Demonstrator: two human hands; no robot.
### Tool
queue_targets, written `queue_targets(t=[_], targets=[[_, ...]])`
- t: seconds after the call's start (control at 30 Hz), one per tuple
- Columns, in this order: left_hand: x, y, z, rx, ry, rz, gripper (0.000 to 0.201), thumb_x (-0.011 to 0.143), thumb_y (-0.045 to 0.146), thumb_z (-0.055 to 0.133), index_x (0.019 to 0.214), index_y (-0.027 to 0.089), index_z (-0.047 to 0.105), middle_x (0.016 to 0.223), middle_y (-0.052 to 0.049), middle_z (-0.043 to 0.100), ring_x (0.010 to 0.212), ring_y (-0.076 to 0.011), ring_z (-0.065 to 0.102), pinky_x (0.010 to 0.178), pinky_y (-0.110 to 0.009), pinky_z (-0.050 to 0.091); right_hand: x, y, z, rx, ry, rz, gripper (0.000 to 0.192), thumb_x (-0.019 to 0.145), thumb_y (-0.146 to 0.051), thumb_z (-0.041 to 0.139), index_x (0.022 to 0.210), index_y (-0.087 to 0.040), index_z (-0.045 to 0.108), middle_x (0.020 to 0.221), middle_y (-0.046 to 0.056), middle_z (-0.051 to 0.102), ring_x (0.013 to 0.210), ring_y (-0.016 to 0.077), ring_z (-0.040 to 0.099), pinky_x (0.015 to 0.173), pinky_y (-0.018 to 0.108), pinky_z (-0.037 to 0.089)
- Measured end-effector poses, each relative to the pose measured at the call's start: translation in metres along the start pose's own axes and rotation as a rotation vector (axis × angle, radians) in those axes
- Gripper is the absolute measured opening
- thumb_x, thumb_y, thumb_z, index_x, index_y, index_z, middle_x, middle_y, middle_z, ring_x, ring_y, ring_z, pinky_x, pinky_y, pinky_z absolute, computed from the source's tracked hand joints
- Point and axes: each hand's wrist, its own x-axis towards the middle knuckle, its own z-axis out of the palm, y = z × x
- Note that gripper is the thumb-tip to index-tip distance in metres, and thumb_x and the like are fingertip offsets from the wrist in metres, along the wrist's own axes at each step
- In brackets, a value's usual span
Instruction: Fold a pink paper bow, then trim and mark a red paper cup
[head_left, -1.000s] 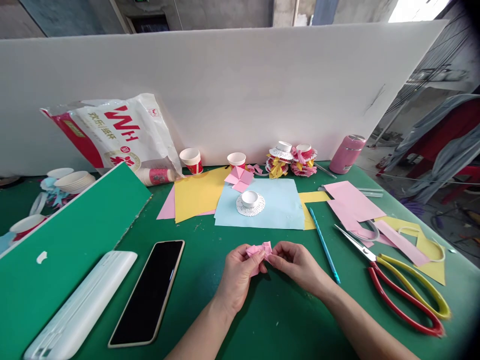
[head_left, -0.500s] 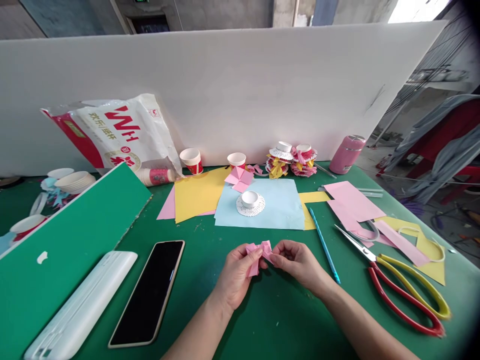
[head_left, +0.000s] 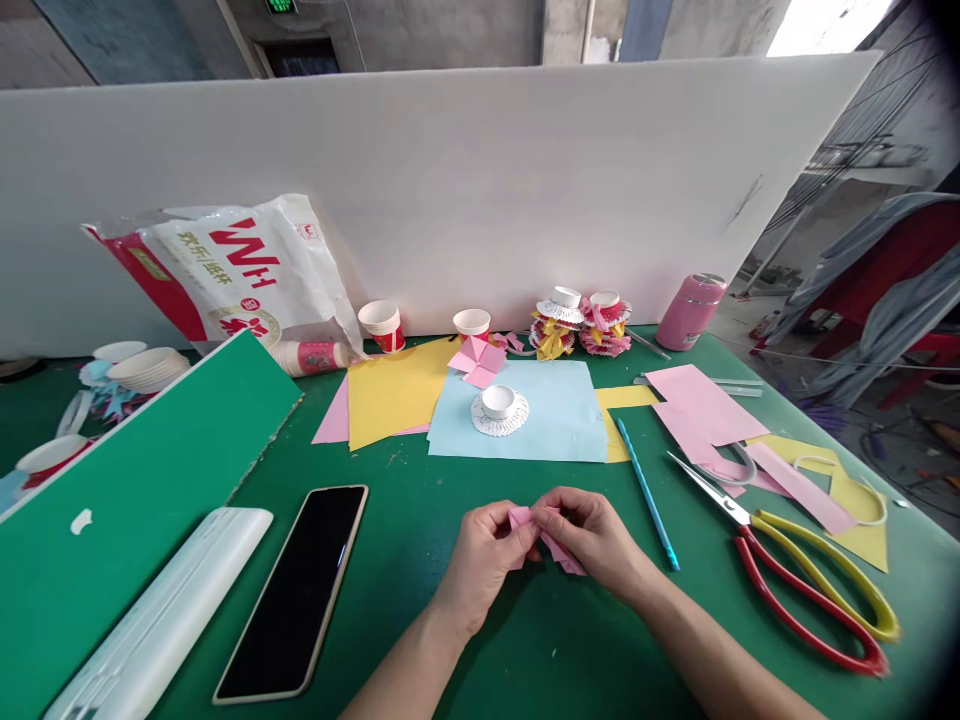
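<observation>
Between my two hands, low over the green table, is a small piece of folded pink paper (head_left: 561, 553). My left hand (head_left: 487, 560) is closed, pinching its left part between thumb and fingers. With thumb and forefinger, my right hand (head_left: 589, 535) grips it near the middle, and a pink flap hangs below those fingers. My fingers hide much of the folds. Beyond the hands, a white cup piece with a fringed rim (head_left: 499, 404) stands on light blue paper (head_left: 566, 410). Another folded pink paper piece (head_left: 480, 362) lies at the blue sheet's back edge.
To the right lie a blue pencil-like stick (head_left: 649, 495), scissors (head_left: 750, 520) and pink paper scraps (head_left: 705, 405). A phone (head_left: 296, 590) and a white device (head_left: 161, 615) are at left, beside a slanted green board (head_left: 180, 430). Paper cups (head_left: 382, 325) and a pink bottle (head_left: 691, 312) line the back.
My right hand has shifted left, closer to my left hand, and now grips the pink paper near its middle. A flap of the paper hangs lower on the right. The view tilts slightly.
</observation>
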Motion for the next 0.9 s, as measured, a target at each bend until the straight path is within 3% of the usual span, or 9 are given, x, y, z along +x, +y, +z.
queue_targets(t=[0.13, 0.27, 0.5, 0.63, 0.9], targets=[[-0.0006, 0.0028, -0.0018, -0.034, -0.089, -0.025, 0.019, 0.073, 0.031, 0.067, 0.076, 0.012, 0.069, 0.069, -0.004, 0.062, 0.065, -0.0138, 0.054, 0.065, -0.027, 0.042, 0.0023, 0.0046, -0.0010, -0.024, 0.112, -0.045, 0.033, 0.079, -0.047, 0.055, 0.068, -0.016, 0.058, 0.056, -0.001, 0.055, 0.045, 0.0090, 0.043, 0.042, 0.022, 0.032], [0.0001, 0.0019, -0.0029, -0.075, -0.141, -0.053, 0.023, 0.077, 0.033, 0.061, 0.073, 0.011, 0.069, 0.070, -0.006, 0.061, 0.062, -0.0151, 0.056, 0.062, -0.030, 0.045, 0.0029, 0.0044, -0.0064, -0.038, 0.170, -0.055, 0.034, 0.079, -0.048, 0.055, 0.069, -0.016, 0.057, 0.055, -0.002, 0.052, 0.046, 0.0092, 0.041, 0.043, 0.022, 0.031], [0.0014, -0.0013, -0.0031, -0.053, -0.116, -0.057, 0.023, 0.076, 0.033, 0.062, 0.069, 0.012, 0.068, 0.065, -0.004, 0.060, 0.054, -0.0137, 0.055, 0.055, -0.029, 0.044, 0.0024, 0.0029, -0.0089, -0.074, 0.160, -0.074, 0.034, 0.080, -0.047, 0.055, 0.070, -0.015, 0.060, 0.059, -0.001, 0.050, 0.051, 0.0098, 0.042, 0.047, 0.022, 0.033], [0.0007, 0.0001, -0.0015, -0.029, -0.120, -0.043, 0.025, 0.075, 0.035, 0.064, 0.063, 0.013, 0.066, 0.061, -0.002, 0.058, 0.052, -0.0127, 0.053, 0.055, -0.028, 0.043, 0.0024, 0.0038, -0.0070, -0.079, 0.148, -0.045, 0.035, 0.077, -0.051, 0.058, 0.071, -0.016, 0.059, 0.051, -0.004, 0.046, 0.042, 0.0083, 0.038, 0.039, 0.021, 0.029], [-0.0002, 0.0002, 0.0013, 0.055, -0.086, -0.053, 0.028, 0.073, 0.038, 0.066, 0.062, 0.012, 0.067, 0.061, -0.004, 0.061, 0.049, -0.0116, 0.052, 0.051, -0.025, 0.040, 0.0018, 0.0031, -0.0050, -0.053, 0.244, -0.066, 0.034, 0.076, -0.051, 0.060, 0.067, -0.018, 0.057, 0.043, -0.007, 0.038, 0.035, 0.0073, 0.033, 0.036, 0.022, 0.025]])
